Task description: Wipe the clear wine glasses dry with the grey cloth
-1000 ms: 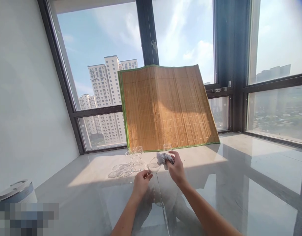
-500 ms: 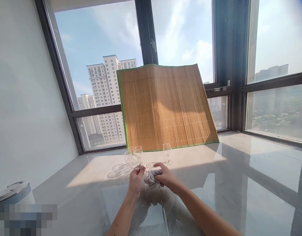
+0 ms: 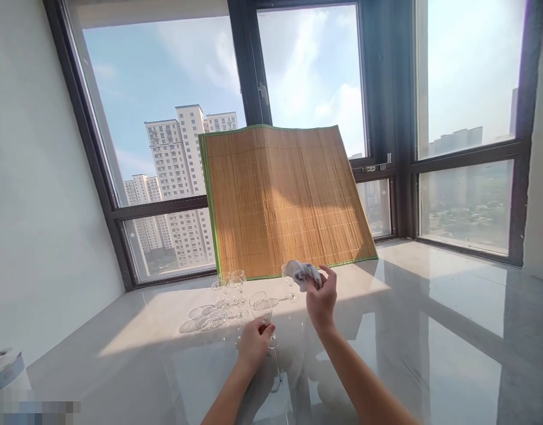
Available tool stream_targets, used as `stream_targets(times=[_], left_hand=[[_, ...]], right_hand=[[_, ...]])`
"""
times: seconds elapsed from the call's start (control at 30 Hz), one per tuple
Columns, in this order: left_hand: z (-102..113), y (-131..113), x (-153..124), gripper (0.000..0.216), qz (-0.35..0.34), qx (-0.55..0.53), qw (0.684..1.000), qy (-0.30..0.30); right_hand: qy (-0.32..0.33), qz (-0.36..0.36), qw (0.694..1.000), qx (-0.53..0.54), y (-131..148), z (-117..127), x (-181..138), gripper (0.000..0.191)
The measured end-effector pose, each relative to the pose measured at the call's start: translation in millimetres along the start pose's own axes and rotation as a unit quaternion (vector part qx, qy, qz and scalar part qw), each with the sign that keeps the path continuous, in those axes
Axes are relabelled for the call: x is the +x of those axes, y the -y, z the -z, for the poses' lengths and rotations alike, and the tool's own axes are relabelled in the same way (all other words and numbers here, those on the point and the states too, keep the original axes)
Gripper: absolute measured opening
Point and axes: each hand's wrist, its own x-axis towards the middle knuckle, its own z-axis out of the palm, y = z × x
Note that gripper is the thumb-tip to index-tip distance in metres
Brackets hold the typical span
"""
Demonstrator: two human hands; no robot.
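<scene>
Right now, a clear stemmed glass point(image 3: 262, 311) sits just below the centre of the frame, held by the left hand point(image 3: 255, 339), whose fingers close in low on its bowl; whether its foot meets the glossy tabletop point(image 3: 121, 372) I cannot tell. Slightly higher and to the right, the right hand point(image 3: 321, 298) grips a crumpled pale cloth point(image 3: 303, 274), which is apart from the held glass. Judging from that pairing, the wiping of this glass looks unfinished or between strokes; how clean the bowl is does not show.

Left of centre, a cluster of glasses point(image 3: 237, 288) stands upright, shadows stretching leftward. A lone glass point(image 3: 292, 298) stands behind the cloth, its upper part largely hidden. Which of these are done and which are left cannot be read from their looks, though no hand holds any of them.

Farther out, a green-edged bamboo mat point(image 3: 284, 195) leans in front of the window mid-frame, and a container point(image 3: 6, 372) is cut off at the lower left.
</scene>
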Motion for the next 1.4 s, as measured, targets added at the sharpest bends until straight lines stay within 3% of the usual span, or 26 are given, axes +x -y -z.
stream_targets(times=[0.3,0.4,0.73,0.87,1.0,1.17,1.27,1.4], left_hand=[[-71.7,-19.7,54.9,0.012,-0.075,0.163,0.984,0.016],[-86.9,-22.2,67.3,0.014,-0.101,0.226,0.969,0.018],[-87.5,-22.7,70.0,0.025,-0.093,0.247,0.964,0.042],[-86.5,-24.7,65.2,0.024,-0.076,0.229,0.970,0.025],[-67.3,-18.5,48.5,0.023,-0.112,0.187,0.975,-0.048],[-4.1,-4.7,19.4,0.014,-0.128,0.141,0.940,-0.282],[35.2,6.6,14.7,0.016,-0.044,0.094,0.917,-0.385],[65.8,19.1,24.7,0.018,0.122,-0.020,0.918,-0.376]], right_hand=[[-0.042,0.091,0.994,-0.038,0.5,0.8,-3.3,0.034],[-0.045,0.103,0.993,-0.032,1.4,0.9,-2.1,0.032],[-0.027,0.077,0.996,-0.023,7.6,2.0,-3.0,0.031],[-0.016,0.076,0.997,-0.028,6.3,2.7,-4.6,0.031],[-0.008,0.080,0.996,-0.041,4.2,0.6,-9.7,0.031],[0.081,0.091,0.991,-0.052,-1.2,-6.2,-25.3,0.033],[0.172,0.096,0.978,-0.070,-13.2,-10.5,-35.4,0.034],[0.245,0.087,0.960,-0.105,-33.5,-14.0,-44.2,0.037]])
